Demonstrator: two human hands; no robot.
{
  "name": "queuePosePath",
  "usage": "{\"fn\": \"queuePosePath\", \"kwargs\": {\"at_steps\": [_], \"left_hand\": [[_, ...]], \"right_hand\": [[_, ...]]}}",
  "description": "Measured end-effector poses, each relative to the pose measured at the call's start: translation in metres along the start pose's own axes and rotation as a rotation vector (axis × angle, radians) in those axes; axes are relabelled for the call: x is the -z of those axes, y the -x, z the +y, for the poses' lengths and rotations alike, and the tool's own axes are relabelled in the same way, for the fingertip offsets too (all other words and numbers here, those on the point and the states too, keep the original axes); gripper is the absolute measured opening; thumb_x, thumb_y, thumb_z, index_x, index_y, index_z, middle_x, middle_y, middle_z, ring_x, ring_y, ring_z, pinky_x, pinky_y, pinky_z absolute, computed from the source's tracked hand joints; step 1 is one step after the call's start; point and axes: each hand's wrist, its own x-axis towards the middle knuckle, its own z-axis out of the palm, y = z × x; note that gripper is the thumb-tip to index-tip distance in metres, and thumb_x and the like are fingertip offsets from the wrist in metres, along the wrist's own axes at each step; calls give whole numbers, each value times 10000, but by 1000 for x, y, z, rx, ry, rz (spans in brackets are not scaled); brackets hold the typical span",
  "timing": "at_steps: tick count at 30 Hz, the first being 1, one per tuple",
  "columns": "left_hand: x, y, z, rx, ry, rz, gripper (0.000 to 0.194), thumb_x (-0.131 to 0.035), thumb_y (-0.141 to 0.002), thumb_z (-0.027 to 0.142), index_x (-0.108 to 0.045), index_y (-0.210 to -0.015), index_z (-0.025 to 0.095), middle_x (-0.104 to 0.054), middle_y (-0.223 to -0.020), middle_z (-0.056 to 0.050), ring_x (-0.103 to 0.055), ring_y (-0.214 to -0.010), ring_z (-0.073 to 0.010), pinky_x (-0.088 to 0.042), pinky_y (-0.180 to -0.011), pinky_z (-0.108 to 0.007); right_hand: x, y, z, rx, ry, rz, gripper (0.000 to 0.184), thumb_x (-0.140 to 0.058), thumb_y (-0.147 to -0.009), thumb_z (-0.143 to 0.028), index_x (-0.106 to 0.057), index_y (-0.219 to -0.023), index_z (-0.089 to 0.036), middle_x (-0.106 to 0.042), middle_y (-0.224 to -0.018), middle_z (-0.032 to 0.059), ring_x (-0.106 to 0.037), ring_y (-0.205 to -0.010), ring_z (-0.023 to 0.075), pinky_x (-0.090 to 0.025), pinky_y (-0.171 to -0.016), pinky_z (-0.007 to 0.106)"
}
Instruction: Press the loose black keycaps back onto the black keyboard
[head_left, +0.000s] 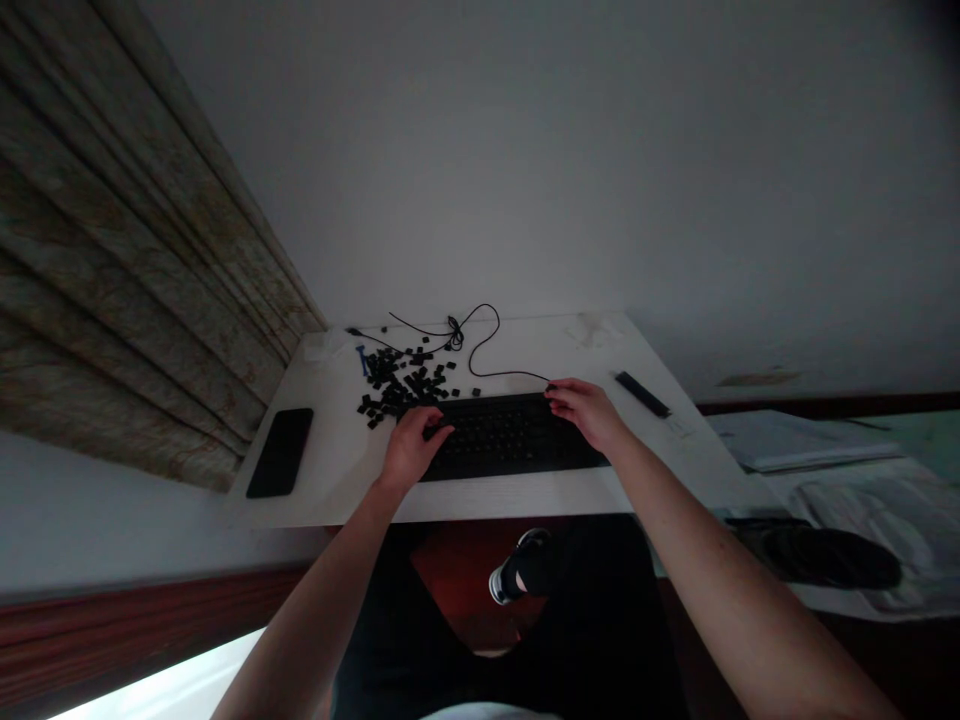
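Observation:
A black keyboard (517, 450) lies near the front edge of the white table, many of its key places without caps. My left hand (411, 445) is over its left end, thumb and fingers curled together around something dark I cannot make out. Beyond the keyboard's upper right edge, my right hand (589, 408) pinches a small black keycap between thumb and fingertips. Behind the keyboard and to the left spreads a loose heap of black keycaps (412, 382). A thin black cable (480, 345) runs from the keyboard, partly bundled in a knot.
On the table's left lies a black phone (281, 453). A blue tool (363, 360) stands out beside the heap. At the right is a dark flat strip (643, 394). Papers (795, 440) and a black bag-like item (825, 556) lie on a lower surface; a curtain (135, 220) hangs left.

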Motion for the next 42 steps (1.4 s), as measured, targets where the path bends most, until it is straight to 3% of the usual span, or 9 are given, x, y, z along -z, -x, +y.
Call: {"fn": "queuePosePath", "kwargs": {"at_steps": [7, 25, 31, 35, 38, 42], "left_hand": [[0, 2, 8, -11, -26, 51, 218, -731, -843, 396, -622, -863, 208, -638, -807, -10, -634, -801, -171, -528, -761, -311], [3, 5, 11, -54, -53, 76, 253, -719, -850, 443, -629, -840, 207, -646, -786, -22, -641, -764, -170, -538, -731, -312], [4, 7, 6, -26, 2, 77, 216, -742, -839, 394, -662, -899, 203, -669, -836, -29, -646, -787, -165, -539, -760, -310], [5, 8, 10, 103, 163, 73, 215, -769, -802, 378, -699, -918, 211, -683, -864, -31, -644, -811, -168, -532, -785, -314], [2, 8, 14, 350, 413, 98, 251, -757, -787, 397, -718, -952, 212, -692, -898, -37, -641, -828, -170, -520, -759, -300], [-2, 7, 17, 664, 751, 160, 306, -736, -779, 391, -722, -1003, 182, -694, -936, -49, -629, -806, -152, -508, -726, -286]], "right_hand": [[4, 5, 0, 28, 28, -17, 351, -816, -656, -430, -717, -888, -186, -715, -839, 65, -610, -677, 137, -517, -602, 264], [-4, 5, 0, 26, 88, 2, 318, -814, -667, -375, -758, -904, -171, -700, -790, 47, -589, -643, 126, -476, -560, 252], [-13, -3, 3, 109, 300, 12, 270, -732, -759, -368, -757, -929, -160, -727, -782, 48, -601, -616, 132, -475, -554, 251], [-34, -18, 1, 252, 561, -21, 163, -670, -826, -282, -769, -901, -177, -755, -845, 56, -666, -735, 169, -519, -704, 291], [-57, -30, -3, 320, 740, -48, 138, -660, -844, -233, -778, -900, -187, -767, -912, 66, -695, -854, 197, -514, -824, 316], [-82, -45, -3, 306, 912, -75, 139, -671, -849, -215, -786, -921, -189, -769, -932, 82, -704, -894, 213, -505, -852, 317]]}}
